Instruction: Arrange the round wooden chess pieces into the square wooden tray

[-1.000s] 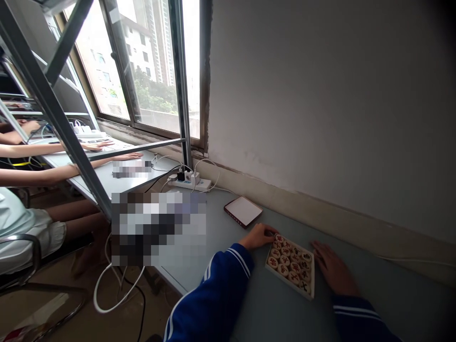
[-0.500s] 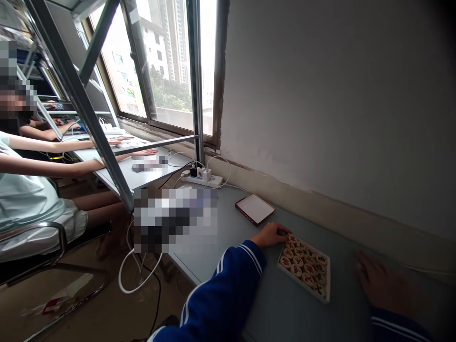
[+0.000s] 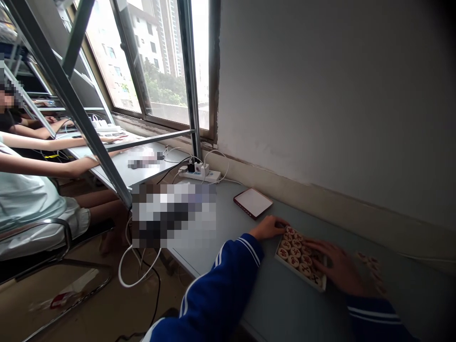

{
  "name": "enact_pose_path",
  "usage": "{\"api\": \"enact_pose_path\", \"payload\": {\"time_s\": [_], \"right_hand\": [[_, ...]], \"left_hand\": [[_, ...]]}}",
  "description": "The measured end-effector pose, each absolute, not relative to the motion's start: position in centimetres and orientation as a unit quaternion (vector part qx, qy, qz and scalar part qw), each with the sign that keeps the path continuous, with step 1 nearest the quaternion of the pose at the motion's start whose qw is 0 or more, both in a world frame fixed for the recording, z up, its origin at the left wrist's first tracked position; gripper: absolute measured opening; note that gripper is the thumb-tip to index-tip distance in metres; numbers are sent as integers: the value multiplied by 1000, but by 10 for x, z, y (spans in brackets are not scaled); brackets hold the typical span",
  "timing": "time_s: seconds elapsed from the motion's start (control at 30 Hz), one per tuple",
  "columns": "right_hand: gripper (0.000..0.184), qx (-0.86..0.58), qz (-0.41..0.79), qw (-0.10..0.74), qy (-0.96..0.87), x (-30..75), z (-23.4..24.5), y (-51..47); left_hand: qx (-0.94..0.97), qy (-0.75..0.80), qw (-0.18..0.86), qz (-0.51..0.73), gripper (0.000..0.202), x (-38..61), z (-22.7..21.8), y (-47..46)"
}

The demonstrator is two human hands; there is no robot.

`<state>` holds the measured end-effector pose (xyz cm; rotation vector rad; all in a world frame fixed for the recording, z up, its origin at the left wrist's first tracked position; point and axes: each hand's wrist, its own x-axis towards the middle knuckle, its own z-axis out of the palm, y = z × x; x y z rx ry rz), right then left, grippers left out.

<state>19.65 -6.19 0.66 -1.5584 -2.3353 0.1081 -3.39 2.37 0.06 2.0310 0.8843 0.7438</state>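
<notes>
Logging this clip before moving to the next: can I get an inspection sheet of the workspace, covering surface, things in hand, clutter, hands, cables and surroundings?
Surface: grey-blue tabletop against a pale wall.
Things in hand: shallow square tray of round wooden chess pieces marked red or black; a few loose pieces right of it, blurred.
Clutter: flat white slab with a red edge.
Hands: left hand at the tray's far left corner, grip unclear; right hand open, spread over the tray's right side.
Cables: white power strip with plugs; white cable looping off the table edge.
Surroundings: window, grey metal frame, another person's arm on the next table.
</notes>
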Motion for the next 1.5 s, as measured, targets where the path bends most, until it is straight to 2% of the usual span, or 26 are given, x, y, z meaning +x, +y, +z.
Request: {"api": "enact_pose_path", "payload": {"time_s": [0.17,0.33,0.4,0.57,0.7,0.83,0.93,1.0,1.23,1.33,1.5], "right_hand": [[34,-568,65,197,-796,197,11,-62],[44,-640,76,260,-718,216,18,-60],[45,-674,39,248,-694,224,20,-62],[27,-703,-83,161,-688,237,16,-70],[22,-742,-145,155,-636,242,17,-77],[32,-699,-45,203,-684,220,31,-78],[30,-603,84,174,-774,190,42,-80],[26,-575,123,147,-796,174,46,-83],[26,-574,142,166,-789,165,47,-88],[20,-599,103,187,-772,172,51,-87],[28,-691,36,170,-702,213,52,-93]], "left_hand": [[796,367,386,288,36,-33,3,23],[791,365,398,290,36,-32,5,23],[790,359,402,293,36,-32,4,24],[790,344,415,293,36,-32,3,26],[795,357,397,289,36,-33,4,25],[796,349,397,294,33,-32,5,25],[793,344,404,300,31,-31,5,25],[789,345,409,302,31,-31,5,25],[786,342,417,302,30,-31,4,26],[788,337,415,306,29,-31,6,25],[784,345,420,299,30,-31,8,23]]}}
